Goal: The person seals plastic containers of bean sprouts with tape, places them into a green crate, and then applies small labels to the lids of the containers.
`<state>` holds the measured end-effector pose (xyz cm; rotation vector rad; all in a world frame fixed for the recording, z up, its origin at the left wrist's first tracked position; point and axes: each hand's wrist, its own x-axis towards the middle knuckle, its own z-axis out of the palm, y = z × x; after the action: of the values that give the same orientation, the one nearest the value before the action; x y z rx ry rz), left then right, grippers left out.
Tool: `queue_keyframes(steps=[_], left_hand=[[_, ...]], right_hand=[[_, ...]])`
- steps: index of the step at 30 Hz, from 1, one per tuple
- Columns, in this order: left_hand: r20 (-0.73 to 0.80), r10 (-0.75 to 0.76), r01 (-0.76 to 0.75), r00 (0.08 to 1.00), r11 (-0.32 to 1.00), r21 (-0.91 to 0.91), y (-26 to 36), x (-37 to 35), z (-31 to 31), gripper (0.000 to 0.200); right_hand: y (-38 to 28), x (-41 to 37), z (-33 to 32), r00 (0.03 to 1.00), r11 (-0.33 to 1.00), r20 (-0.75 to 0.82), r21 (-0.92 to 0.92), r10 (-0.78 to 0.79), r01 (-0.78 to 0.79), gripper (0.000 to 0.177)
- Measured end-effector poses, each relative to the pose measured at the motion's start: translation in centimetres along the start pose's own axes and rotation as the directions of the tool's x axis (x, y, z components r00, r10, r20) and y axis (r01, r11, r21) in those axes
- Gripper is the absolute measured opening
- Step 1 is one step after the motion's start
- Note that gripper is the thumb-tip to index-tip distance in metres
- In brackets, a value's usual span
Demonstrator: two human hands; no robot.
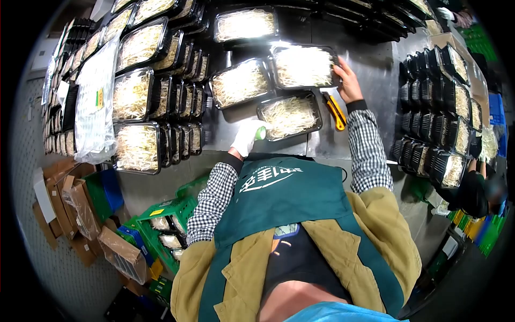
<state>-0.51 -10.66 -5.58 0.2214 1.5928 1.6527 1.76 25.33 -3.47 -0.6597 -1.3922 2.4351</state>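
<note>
A worker in a green apron and checked sleeves stands at a steel table (370, 64) crowded with packed bean sprouts, with a yellow utility knife (337, 111) lying flat on the bare metal between the arms. The right hand (347, 80), bare, reaches just beyond the knife with its fingers spread loosely over the right rim of the far tray (303, 65), resting on it rather than clasping it. That black tray, sealed under clear film, sits just past the knife and slightly to its left. The left hand (245, 137), in a white glove, is well to the left of the knife and curled tight around a small green object (261, 132), too small to identify, which touches the corner of the near tray (289, 115); this tray lies immediately left of the knife. A third tray (240, 82) rests farther left of the knife, angled. Far to the knife's left stand rows of filled trays (137, 96), partly draped by a clear plastic bag (95, 102). Down on the floor, left of and nearer than the knife, a green crate (161, 214) holds more packs beside flattened cardboard boxes (75, 209). Right of the knife, stacked black trays (437, 107) line the table edge, where another person's dark sleeve (475, 190) shows.
</note>
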Motion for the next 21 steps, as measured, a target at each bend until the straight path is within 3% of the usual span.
queue_keyframes(steps=[4, 7, 8, 12, 13, 15, 17, 19, 20, 21], left_hand=[[0.001, -0.044, 0.044, 0.999, 0.992, -0.115, 0.3, -1.7, -0.6, 0.018], [0.004, -0.067, 0.067, 0.998, 0.986, -0.153, 0.2, -2.6, -1.9, 0.02], [0.001, -0.093, 0.092, 0.996, 0.978, -0.187, 0.3, -2.8, -2.3, 0.02], [-0.065, -0.062, 0.045, 0.996, 0.971, -0.236, 0.6, -4.4, -4.3, 0.023], [-0.088, -0.103, 0.079, 0.991, 0.966, -0.244, 0.5, -4.9, -5.0, 0.024], [-0.106, 0.021, -0.035, 0.994, 0.99, -0.135, 0.1, -5.9, -6.6, 0.027], [-0.16, -0.076, 0.058, 0.984, 0.992, -0.109, 0.2, -6.8, -7.9, 0.028], [-0.171, -0.042, 0.045, 0.984, 0.999, 0.011, 1.0, -7.8, -8.3, 0.026], [-0.179, -0.014, 0.026, 0.984, 0.997, 0.067, 1.1, -8.1, -8.6, 0.026], [-0.186, 0.012, 0.011, 0.982, 0.992, 0.123, 1.1, -8.3, -8.8, 0.026]], right_hand=[[0.1, 2.6, 0.0, 0.999, 0.893, 0.006, -0.448, -0.045, 0.043, 0.051], [-0.8, 2.3, 0.3, 0.989, 0.628, 0.097, -0.764, -0.113, 0.147, 0.065], [-1.1, 1.9, 0.7, 0.998, 0.605, 0.056, -0.795, -0.009, 0.051, 0.075], [-2.8, 0.3, 3.1, 0.95, 0.727, -0.039, -0.635, 0.309, -0.262, 0.074], [-2.7, 0.4, 2.6, 0.951, 0.763, -0.034, -0.59, 0.306, -0.267, 0.073], [-2.8, 0.3, 1.5, 0.944, 0.774, -0.083, -0.553, 0.318, -0.309, 0.076], [-2.8, -0.4, -0.1, 0.943, 0.78, -0.081, -0.543, 0.322, -0.312, 0.088], [-4.2, -1.2, -0.3, 0.943, 0.734, -0.089, -0.606, 0.32, -0.306, 0.094], [-2.5, 0.9, -3.5, 0.985, 0.57, -0.119, -0.803, 0.129, -0.171, 0.095], [-3.0, 1.8, -2.9, 0.977, 0.342, -0.006, -0.937, -0.211, 0.068, 0.089]])
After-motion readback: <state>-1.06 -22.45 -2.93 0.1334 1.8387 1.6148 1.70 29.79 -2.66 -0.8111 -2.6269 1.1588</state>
